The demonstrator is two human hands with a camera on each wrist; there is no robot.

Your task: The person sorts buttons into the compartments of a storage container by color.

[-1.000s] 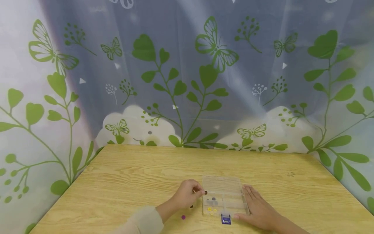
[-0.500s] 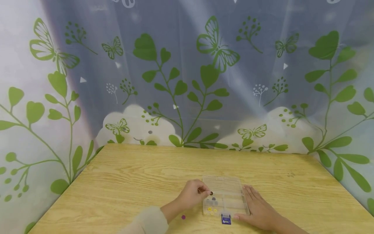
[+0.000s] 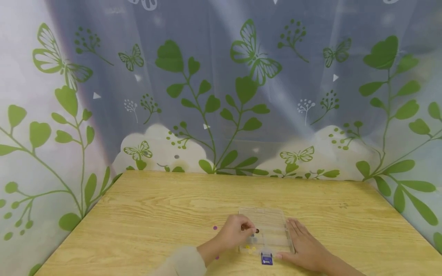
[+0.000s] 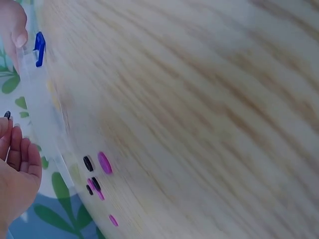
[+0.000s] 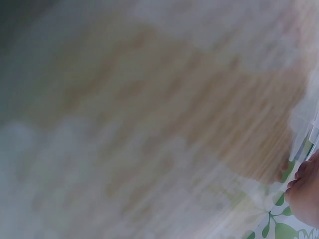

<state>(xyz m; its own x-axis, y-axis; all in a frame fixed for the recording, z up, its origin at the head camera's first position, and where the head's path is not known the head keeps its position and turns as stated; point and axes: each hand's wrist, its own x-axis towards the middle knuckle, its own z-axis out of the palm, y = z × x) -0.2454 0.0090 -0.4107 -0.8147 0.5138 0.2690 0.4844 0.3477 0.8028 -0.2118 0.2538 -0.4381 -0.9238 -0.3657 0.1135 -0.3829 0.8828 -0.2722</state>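
Note:
My left hand (image 3: 235,233) hovers over the clear plastic divided box (image 3: 271,217), pinching a small dark round button (image 3: 257,230) between thumb and index finger. In the left wrist view the held button (image 4: 7,115) shows at the fingertips. My right hand (image 3: 305,245) lies along the box's right side with fingers straight, steadying it; its thumb is at the front edge near the blue latch (image 3: 267,258). Yellow buttons (image 3: 248,247) lie in the front left compartment. A few dark grey ones behind them are partly covered by the left hand.
Loose magenta buttons (image 4: 104,163) and black buttons (image 4: 88,163) lie on the wood-grain table (image 3: 165,207), left of the box. The left forearm hides some of them in the head view. A patterned curtain (image 3: 214,96) hangs behind the table.
My left hand has moved right, carrying the dark button from the box's left edge to over its middle. A magenta button now shows left of that hand. The right hand has stayed put.

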